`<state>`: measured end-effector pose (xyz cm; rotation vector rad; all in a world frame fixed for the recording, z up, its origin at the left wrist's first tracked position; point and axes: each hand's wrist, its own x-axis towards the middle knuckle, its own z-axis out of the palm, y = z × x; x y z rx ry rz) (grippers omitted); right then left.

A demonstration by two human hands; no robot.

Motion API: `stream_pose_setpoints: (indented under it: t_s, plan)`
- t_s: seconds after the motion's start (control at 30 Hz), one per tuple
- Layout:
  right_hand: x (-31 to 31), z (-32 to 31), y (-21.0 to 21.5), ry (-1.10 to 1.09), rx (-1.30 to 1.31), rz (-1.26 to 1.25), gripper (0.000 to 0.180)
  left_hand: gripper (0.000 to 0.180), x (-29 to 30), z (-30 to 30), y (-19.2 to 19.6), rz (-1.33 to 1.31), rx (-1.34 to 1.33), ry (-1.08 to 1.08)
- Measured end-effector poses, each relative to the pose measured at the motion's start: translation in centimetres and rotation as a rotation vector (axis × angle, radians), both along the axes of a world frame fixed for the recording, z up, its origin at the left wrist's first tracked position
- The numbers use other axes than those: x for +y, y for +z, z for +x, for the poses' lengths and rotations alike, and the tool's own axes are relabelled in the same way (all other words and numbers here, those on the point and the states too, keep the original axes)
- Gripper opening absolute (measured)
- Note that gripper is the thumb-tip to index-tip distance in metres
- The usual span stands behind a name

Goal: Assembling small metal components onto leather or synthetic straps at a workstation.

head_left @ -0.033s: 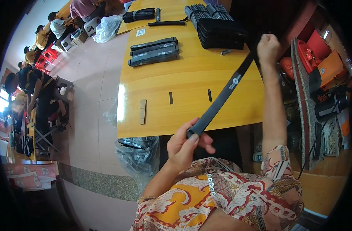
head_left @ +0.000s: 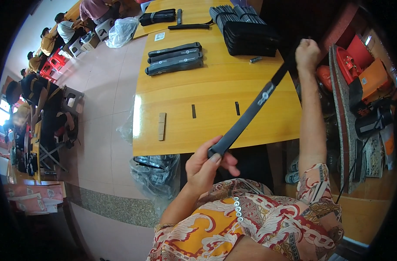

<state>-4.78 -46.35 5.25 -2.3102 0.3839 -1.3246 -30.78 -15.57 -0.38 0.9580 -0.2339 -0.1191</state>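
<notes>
The left hand [head_left: 205,163], low at about 6 o'clock, pinches the near end of a dark strap [head_left: 249,114] between thumb and fingers. To pull it straight well, it seems best to keep both ends taut and the band untwisted. The strap runs diagonally above the yellow surface [head_left: 207,93] toward 1 o'clock, where the right hand [head_left: 307,53], arm fully extended, is fisted around its far end.

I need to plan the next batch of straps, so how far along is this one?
Three flat dark straps lie side by side on the yellow table, apparently done. The left hand and right hand hold one dark strap stretched taut above the table. A big stack of dark straps at the far end looks untouched; I cannot tell whether it is finished.
</notes>
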Motion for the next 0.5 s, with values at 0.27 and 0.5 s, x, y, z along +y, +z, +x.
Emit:
stream_pose_setpoints:
  t_s: [0.27,0.5]
  plan:
    - [-1.8,0.2,-2.0,0.08,0.024,-0.347,0.02,0.043,7.4,-1.0,-4.3,-0.687,0.284,0.273]
    - [14.4,-1.6,-11.8,0.558,0.259,-0.561,0.009,0.042,7.9,0.9,-6.1,-0.79,0.374,0.252]
